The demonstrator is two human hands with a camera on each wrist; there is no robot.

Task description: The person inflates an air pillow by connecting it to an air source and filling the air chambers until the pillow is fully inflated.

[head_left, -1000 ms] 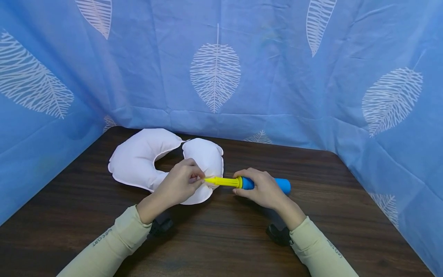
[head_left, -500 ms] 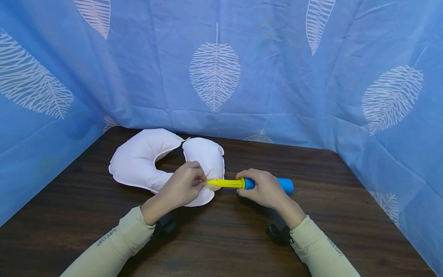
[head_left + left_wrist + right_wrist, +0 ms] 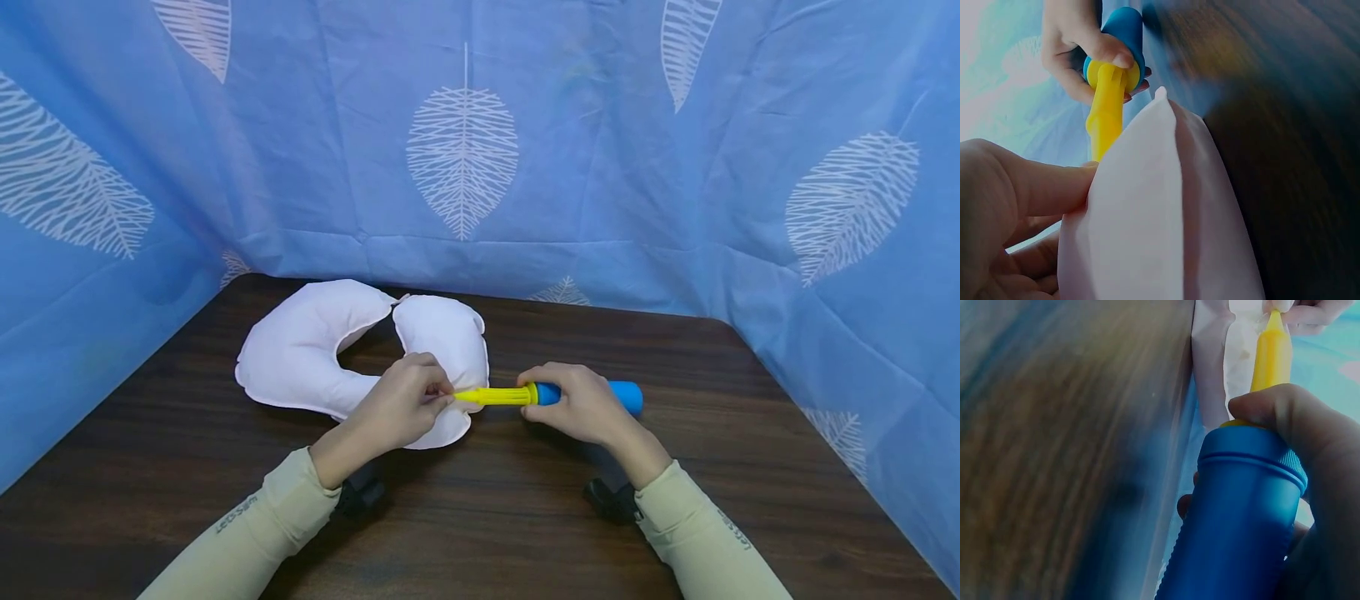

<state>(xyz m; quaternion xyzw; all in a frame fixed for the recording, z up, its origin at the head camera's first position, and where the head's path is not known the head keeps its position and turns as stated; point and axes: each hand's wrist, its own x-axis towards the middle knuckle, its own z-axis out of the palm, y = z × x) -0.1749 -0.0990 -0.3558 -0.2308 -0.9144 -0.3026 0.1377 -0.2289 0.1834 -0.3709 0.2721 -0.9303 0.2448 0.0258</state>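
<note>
A white U-shaped inflatable neck pillow lies plump on the table in the head view. My left hand pinches at its near right lobe, thumb and forefinger right at the tip of the pump's yellow nozzle. The spot where nozzle and pillow meet is hidden behind those fingers. My right hand grips the blue barrel of the hand pump, its thumb by the yellow collar. Held roughly level, the pump points left at the pillow. In the left wrist view, the pillow's seamed edge rises beside my left thumb.
Dark wood-grain table beneath both arms. Blue curtains with white leaf prints stand along its back and sides. A black wrist-camera mount sits under the left cuff, another mount under the right.
Both hands and the pump have shifted slightly to the right, and the pillow's near right lobe has gone a little with them. Both grips look the same.
</note>
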